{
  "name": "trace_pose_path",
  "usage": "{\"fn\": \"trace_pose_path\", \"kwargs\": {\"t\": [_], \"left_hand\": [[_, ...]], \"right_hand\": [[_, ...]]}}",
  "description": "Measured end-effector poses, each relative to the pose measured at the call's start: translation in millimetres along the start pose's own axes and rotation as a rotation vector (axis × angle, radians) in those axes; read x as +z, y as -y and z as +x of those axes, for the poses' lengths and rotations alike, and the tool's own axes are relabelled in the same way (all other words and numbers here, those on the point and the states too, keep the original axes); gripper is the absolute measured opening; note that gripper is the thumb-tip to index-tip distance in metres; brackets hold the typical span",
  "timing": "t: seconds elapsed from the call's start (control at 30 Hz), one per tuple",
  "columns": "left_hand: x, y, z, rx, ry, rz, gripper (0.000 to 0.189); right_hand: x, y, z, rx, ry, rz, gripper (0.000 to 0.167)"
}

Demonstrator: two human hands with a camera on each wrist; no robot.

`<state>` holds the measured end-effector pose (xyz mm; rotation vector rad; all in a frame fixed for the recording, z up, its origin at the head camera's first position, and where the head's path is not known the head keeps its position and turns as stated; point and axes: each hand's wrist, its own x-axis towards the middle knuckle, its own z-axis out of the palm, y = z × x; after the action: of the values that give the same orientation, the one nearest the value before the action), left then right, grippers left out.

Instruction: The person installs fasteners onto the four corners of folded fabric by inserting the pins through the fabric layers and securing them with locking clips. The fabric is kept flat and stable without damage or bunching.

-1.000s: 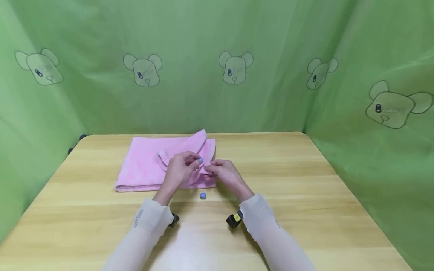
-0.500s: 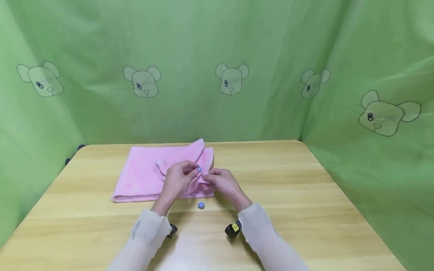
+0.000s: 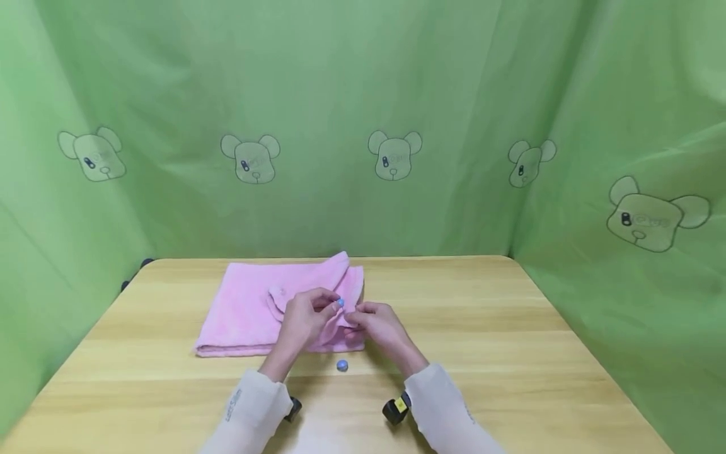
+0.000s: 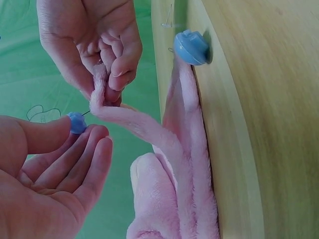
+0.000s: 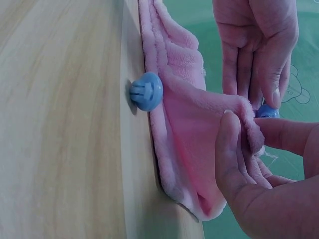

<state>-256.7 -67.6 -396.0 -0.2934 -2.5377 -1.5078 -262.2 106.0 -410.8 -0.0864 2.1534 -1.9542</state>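
Note:
A pink plush cloth (image 3: pixel 241 309) lies folded on the table, its right corner lifted. My left hand (image 3: pixel 303 320) pinches a blue-headed pin (image 4: pixel 77 122) between thumb and fingers. In the left wrist view the pin's thin metal shaft meets the raised cloth edge; how deep it sits is hidden. My right hand (image 3: pixel 384 328) pinches that edge beside the pin, with cloth between thumb and fingers. Just in front of the cloth, a round blue plastic piece with a slotted stub (image 5: pixel 146 91) lies on the table, touched by neither hand.
The wooden table (image 3: pixel 482 353) has green curtains (image 3: pixel 317 208) printed with bear heads behind it and at both sides. A black wrist camera (image 3: pixel 395 410) sits under the right wrist, and another black wrist camera (image 3: pixel 293 408) under the left.
The head view has tilted, so the whole scene sits lower. Both hands keep their grips on the pin and cloth edge, with little visible movement relative to the cloth.

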Motion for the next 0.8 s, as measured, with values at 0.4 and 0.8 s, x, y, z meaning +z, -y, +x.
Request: {"fn": "trace_pose_path", "kwargs": {"t": [0.4,0.8], "left_hand": [[7.3,8.0,-15.5,-0.023,0.026,0.006,0.014],[-2.1,-1.7,2.4,-0.019,-0.003,0.011,0.016]], "right_hand": [[4,-16,-13.9,0.037,0.002,0.017,0.015],[4,2,3.2,0.027,-0.016,0.017,0.013]]}}
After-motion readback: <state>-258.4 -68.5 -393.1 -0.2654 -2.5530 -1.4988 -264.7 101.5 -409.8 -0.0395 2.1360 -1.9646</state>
